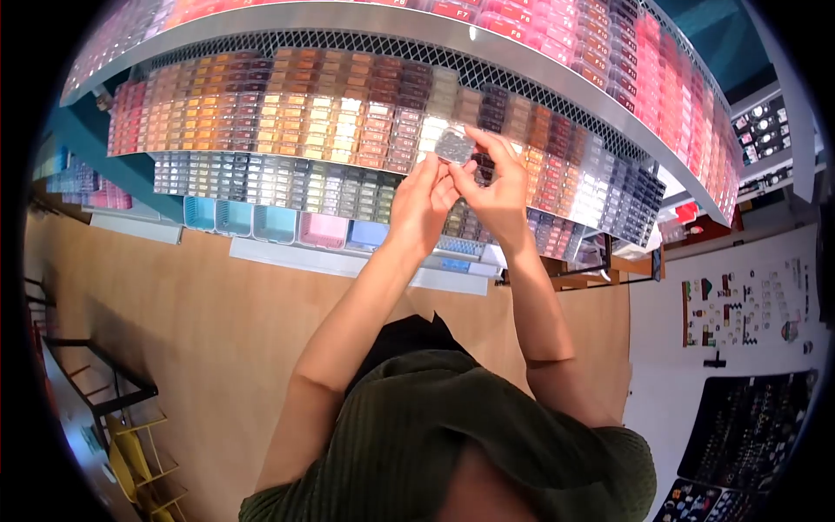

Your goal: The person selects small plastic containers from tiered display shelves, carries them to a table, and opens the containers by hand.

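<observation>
A small clear plastic box (453, 146) with grey contents is held up in front of the shelf of colour-sorted boxes. My left hand (422, 202) grips its lower left edge, fingers bent and thumb pointing up. My right hand (502, 187) is curled at the box's right side, with the index finger at its upper corner and the thumb near its lower edge. What the grey contents are is too small to make out. Right behind both hands stand stacks of small clear boxes (374, 130) in rows of brown, orange, grey and black.
An upper shelf edge (383, 10) curves above, bearing pink and red boxes (513, 26). Below are blue bins (233, 217) and a pink bin (322, 230). A white display board (739, 304) stands at right. Black-framed furniture (104, 383) and a yellow chair (130, 448) are at lower left.
</observation>
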Available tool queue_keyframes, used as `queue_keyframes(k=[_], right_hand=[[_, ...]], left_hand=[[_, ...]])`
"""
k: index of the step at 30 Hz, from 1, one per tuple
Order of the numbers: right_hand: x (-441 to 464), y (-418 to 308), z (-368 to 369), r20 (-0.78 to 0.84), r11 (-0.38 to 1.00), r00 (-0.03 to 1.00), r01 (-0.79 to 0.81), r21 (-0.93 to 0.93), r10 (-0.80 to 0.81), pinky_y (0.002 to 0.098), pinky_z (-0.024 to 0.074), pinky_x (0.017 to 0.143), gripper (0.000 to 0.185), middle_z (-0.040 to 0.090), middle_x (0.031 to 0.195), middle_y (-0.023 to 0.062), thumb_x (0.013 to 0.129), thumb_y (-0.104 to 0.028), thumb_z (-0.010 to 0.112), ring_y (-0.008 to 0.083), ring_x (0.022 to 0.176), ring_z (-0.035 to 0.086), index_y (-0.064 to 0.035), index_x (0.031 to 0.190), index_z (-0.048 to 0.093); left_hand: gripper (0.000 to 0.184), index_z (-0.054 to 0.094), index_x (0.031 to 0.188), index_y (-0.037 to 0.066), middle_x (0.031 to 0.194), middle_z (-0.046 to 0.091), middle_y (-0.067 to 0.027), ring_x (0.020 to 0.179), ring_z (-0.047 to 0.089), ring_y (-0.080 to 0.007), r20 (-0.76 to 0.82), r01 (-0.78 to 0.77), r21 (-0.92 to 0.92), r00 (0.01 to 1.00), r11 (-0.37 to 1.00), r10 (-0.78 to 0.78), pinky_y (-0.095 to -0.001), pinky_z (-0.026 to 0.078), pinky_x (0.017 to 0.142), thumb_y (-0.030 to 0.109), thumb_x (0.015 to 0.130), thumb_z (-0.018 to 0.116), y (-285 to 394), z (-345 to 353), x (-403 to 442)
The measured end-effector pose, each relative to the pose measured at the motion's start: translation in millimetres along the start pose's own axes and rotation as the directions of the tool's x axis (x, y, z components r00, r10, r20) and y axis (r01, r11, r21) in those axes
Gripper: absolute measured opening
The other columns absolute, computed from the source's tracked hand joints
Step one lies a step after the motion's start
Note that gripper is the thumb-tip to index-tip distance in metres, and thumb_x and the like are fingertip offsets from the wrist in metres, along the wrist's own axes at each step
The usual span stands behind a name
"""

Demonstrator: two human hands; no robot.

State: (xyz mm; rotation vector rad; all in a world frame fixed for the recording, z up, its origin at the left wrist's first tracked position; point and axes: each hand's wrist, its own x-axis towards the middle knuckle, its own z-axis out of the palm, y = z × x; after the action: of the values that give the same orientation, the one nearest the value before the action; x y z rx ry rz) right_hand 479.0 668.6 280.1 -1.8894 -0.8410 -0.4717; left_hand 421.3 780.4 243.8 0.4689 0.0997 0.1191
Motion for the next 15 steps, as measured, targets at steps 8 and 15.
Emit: queue_keyframes(k=[8, 15], right_hand=[[-0.1, -3.7, 8.4, -0.029, 1.000, 0.999, -0.022, 0.004, 0.022, 0.0331, 0.0498, 0.088, 0.048, 0.064, 0.108, 0.0132, 0.075, -0.005, 0.077, 0.0237, 0.096, 0.062, -0.0015, 0.120, 0.063], [-3.1, -0.2, 3.0, -0.065, 0.998, 0.997, 0.026, -0.057, -0.030, 0.0370, 0.0476, 0.093, 0.049, 0.065, 0.111, 0.0138, 0.075, -0.006, 0.077, 0.0272, 0.099, 0.063, -0.0035, 0.121, 0.064]], left_hand=[[0.040, 0.052, 0.125, -0.005, 0.118, 0.063, -0.0181, 0.114, 0.062, -0.0279, -0.009, -0.018, 0.017, 1.000, 1.000, 0.018, -0.0385, 0.051, 0.100, 0.029, 0.105, 0.046, 6.4, 1.8, 7.4], [0.040, 0.053, 0.125, -0.006, 0.117, 0.063, -0.0176, 0.113, 0.063, -0.0268, -0.042, -0.008, 0.043, 0.999, 0.999, 0.010, -0.0365, 0.052, 0.099, 0.028, 0.106, 0.045, 11.9, 14.3, 11.0]])
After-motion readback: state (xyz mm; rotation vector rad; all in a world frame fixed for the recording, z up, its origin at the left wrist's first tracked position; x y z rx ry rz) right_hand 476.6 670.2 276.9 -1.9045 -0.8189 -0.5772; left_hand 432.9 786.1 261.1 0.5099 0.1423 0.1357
